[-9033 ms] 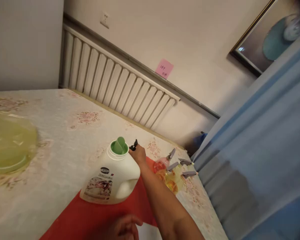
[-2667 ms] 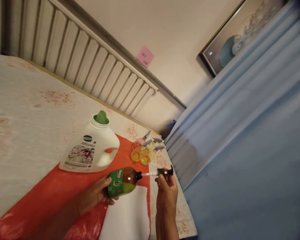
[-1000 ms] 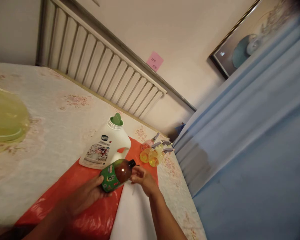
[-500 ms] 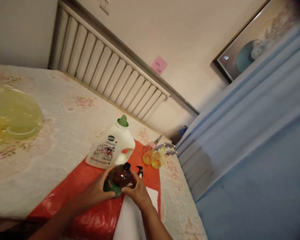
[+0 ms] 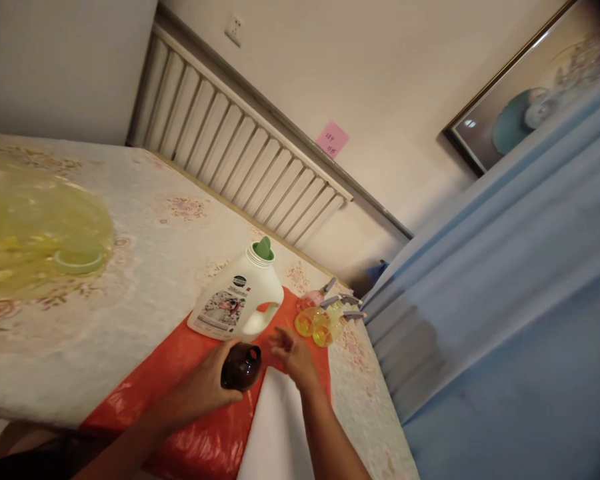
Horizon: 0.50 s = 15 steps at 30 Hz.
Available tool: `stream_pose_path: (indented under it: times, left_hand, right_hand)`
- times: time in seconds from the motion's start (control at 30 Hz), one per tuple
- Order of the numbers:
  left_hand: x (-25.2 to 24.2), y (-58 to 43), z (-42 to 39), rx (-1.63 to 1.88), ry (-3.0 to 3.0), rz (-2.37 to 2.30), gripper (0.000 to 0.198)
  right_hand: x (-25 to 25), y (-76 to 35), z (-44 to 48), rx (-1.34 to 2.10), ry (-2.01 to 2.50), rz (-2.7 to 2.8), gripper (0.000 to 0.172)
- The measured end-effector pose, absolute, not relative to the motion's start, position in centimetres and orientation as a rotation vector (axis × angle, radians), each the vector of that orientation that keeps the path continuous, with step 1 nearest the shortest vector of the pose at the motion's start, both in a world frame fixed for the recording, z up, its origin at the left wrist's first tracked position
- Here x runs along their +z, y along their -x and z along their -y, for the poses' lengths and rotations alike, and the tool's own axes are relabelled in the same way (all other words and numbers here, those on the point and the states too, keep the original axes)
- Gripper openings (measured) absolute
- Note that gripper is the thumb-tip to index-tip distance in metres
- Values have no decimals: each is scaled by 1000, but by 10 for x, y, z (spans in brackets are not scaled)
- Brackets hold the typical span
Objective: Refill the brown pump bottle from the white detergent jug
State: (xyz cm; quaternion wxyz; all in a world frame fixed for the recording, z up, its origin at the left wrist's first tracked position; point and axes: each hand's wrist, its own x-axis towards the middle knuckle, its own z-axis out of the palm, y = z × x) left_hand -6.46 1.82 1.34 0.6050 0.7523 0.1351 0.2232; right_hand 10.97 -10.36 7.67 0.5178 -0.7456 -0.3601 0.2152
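Left hand (image 5: 203, 387) has fingers and thumb wrapped around a dark brown, glossy, round-shouldered bottle (image 5: 240, 368) — firm-looking hold on its side. Bottle is over the red sheet, neck uncapped, mouth facing toward the camera and a bit right; can't tell if its base touches anything.

Right hand (image 5: 293, 353) is just right of the bottle, apart from it, fingers loosely curled and partly spread, slightly blurred — can't tell if they have hold of anything.

White plastic jug with green spout and picture label (image 5: 240, 301) stands upright right behind the left hand, partly on the glossy red plastic sheet (image 5: 200, 420). White flat sheet (image 5: 277, 430) lies on the red one, below the right hand. Small see-through pink and yellow bottles with grey tops (image 5: 323, 331) are clustered beyond the right hand. Pale floral tablecloth (image 5: 145, 293) under everything; translucent yellow plastic item (image 5: 35, 220) far left.
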Motion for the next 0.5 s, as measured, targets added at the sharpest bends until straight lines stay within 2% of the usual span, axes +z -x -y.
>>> stream_pose_path:
  times: [0.17,0.3,0.4,0.5]
  left_hand:
    - [19,64,-16,539,-1740,-302,79]
    - [18,63,-17,525,-1754,-335,82]
    - [21,64,-17,496,-1747,-357,84]
    - [25,63,-15,526,-1707,-369,79]
  right_hand:
    - [93,-127,60,370,1684,838,40]
    - [101,-126,26,424,1628,887,27]
    - [102,-127,11,488,1592,899,25]
    - [102,-128,4,542,1565,894,20]
